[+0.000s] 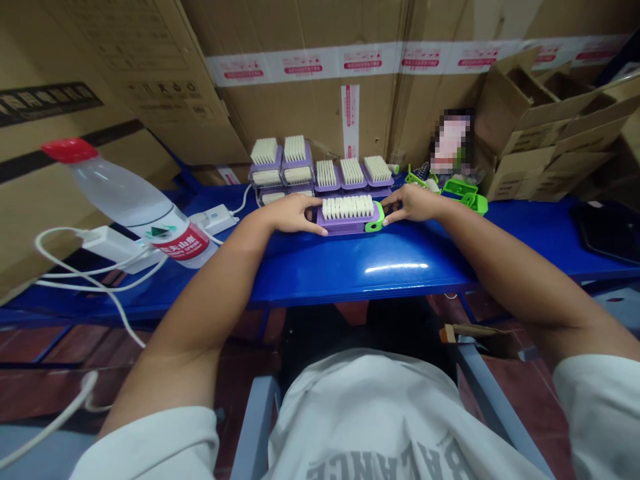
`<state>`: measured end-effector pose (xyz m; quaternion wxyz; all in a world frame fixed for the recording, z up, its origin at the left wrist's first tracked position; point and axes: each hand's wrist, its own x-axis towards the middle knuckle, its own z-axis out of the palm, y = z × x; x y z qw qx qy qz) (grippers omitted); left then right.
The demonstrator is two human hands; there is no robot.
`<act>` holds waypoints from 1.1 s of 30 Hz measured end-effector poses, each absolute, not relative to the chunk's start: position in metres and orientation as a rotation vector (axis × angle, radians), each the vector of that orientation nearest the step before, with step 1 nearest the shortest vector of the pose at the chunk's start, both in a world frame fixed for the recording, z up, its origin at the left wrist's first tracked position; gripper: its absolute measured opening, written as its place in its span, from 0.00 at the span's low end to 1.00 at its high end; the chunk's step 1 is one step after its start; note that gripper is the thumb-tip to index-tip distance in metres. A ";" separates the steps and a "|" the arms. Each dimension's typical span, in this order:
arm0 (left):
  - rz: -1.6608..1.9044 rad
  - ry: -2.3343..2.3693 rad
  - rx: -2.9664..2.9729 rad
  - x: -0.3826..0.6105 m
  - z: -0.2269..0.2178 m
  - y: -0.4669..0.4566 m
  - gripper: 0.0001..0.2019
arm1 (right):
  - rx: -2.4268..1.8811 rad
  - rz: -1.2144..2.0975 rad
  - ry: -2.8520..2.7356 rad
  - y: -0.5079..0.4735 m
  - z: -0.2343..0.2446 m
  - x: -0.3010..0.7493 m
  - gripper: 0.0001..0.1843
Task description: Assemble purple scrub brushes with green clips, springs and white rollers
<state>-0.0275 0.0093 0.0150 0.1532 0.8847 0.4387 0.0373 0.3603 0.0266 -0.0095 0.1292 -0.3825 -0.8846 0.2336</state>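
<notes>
A purple brush (pixel 345 227) with white bristles facing up and a bright green end piece (pixel 375 223) lies level at the blue table's surface. My left hand (pixel 293 213) grips its left end, thumb along the near side. At the green end, my right hand (pixel 414 202) has its thumb and fingers closed around the piece. Behind the held brush stand more purple brushes (pixel 351 173) in a row, bristles up. Others are stacked at the left (pixel 280 163). Loose green plastic parts (pixel 463 191) lie to the right of my right hand.
A water bottle (pixel 135 200) with a red cap stands left, beside white chargers and cables (pixel 113 247). Tall cardboard boxes (pixel 310 107) wall off the back. Open cardboard cartons (pixel 540 140) sit at the back right. A dark flat object (pixel 610 227) lies on the blue table's (pixel 320 270) right end.
</notes>
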 end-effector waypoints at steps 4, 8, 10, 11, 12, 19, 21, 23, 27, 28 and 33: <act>0.104 1.254 2.536 -0.027 0.017 0.008 0.46 | -1.048 0.666 -2.577 0.028 -0.011 0.362 0.34; 0.106 1.245 2.546 -0.027 0.018 0.008 0.45 | -1.046 0.639 -2.583 0.027 -0.011 0.362 0.33; 0.107 1.237 2.548 -0.027 0.018 0.008 0.44 | -1.047 0.638 -2.582 0.026 -0.010 0.361 0.34; 0.108 1.234 2.548 -0.027 0.018 0.009 0.44 | -1.047 0.643 -2.581 0.025 -0.009 0.360 0.34; 0.109 1.232 2.545 -0.027 0.018 0.009 0.44 | -1.054 0.650 -2.577 0.024 -0.007 0.360 0.34; 0.150 1.214 2.521 -0.028 0.014 0.011 0.46 | -1.134 0.724 -2.551 0.016 -0.001 0.354 0.46; 0.150 1.224 2.512 -0.028 0.013 0.011 0.48 | -1.133 0.692 -2.518 0.015 -0.002 0.350 0.53; 0.143 1.242 2.499 -0.027 0.013 0.011 0.51 | -1.139 0.644 -2.495 0.012 -0.004 0.345 0.56; 0.148 1.247 2.495 -0.025 0.012 0.010 0.50 | -1.163 0.595 -2.501 0.009 -0.007 0.338 0.54; 0.156 1.239 2.501 -0.025 0.012 0.010 0.49 | -1.161 0.588 -2.507 0.009 -0.007 0.337 0.53; 0.201 1.193 2.538 -0.026 0.011 0.011 0.45 | -1.090 0.530 -2.517 0.013 -0.012 0.340 0.47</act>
